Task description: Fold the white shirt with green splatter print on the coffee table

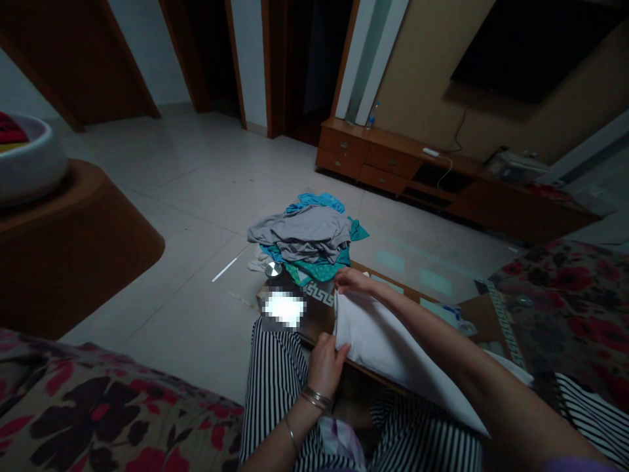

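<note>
Okay, your left hand [324, 364] and right hand [354, 282] pinch the white cloth [388, 347], held apart (clothes pile [299, 233] lies untouched beyond the cloth).

A: What colours are the cloth and trousers?
B: The cloth [388, 347] is plain white; the trousers [275, 387] have black-and-white stripes.
A: And the sofa [98, 413]?
B: Beige, with red and dark flowers.
A: The heap?
B: A grey garment [299, 229] over a teal garment [314, 203].

Low wooden TV cabinet [393, 160] with drawers; plastic water bottle [372, 117] on top; wall-mounted television [535, 49] above; floral sofa [83, 413], lower left; tiled floor [206, 177].
</note>
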Tool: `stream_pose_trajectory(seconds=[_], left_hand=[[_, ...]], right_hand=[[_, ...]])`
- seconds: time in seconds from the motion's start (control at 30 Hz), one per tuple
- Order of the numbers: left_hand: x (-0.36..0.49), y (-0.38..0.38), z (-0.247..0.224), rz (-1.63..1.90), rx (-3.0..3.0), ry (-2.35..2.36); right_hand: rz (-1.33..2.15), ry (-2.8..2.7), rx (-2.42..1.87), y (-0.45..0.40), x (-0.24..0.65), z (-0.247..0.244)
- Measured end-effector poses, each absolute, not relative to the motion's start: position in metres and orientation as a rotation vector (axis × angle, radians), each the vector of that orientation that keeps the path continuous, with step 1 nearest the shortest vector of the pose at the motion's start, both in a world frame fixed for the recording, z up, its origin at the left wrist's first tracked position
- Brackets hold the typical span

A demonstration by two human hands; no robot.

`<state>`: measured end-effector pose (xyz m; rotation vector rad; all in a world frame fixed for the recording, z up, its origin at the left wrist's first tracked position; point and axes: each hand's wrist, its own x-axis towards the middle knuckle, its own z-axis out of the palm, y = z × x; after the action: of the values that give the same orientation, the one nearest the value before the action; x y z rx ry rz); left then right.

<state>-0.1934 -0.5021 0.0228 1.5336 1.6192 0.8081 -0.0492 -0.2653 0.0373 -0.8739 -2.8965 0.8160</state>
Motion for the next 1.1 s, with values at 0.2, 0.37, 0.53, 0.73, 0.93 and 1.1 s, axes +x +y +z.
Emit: stream_pose_trajectory(seconds=[0.2, 0.37, 0.53, 0.73, 0.93, 1.1], left_hand=[[-0.198, -0.51, 0.008, 0.896, 1.386, 1.64], [-0.199, -0.523, 0.001, 0.749, 1.325, 1.653], [-0.219, -0.526, 0.023, 0.648, 1.553, 1.818], [-0.212, -0.446, 0.047, 0.932, 1.959, 1.751], [-0.173, -0.346, 0.027, 0.533, 2.024, 1.832], [-0.172, -0.331, 0.011, 0.434, 2.063, 1.873]], right_hand=[[0.806, -2.876, -1.285, -0.28, -0.053, 0.043], [0.823, -2.722, -1.296, -0.285, -0.054, 0.055], [0.868, -2.247, -1.381, -0.277, 0.009, 0.064], [1.097, -2.056, -1.696, -0.31, 0.086, 0.043], [0.697, -1.796, -1.994, -0.331, 0.073, 0.016], [0.466, -1.683, -2.036, -0.334, 0.079, 0.012]])
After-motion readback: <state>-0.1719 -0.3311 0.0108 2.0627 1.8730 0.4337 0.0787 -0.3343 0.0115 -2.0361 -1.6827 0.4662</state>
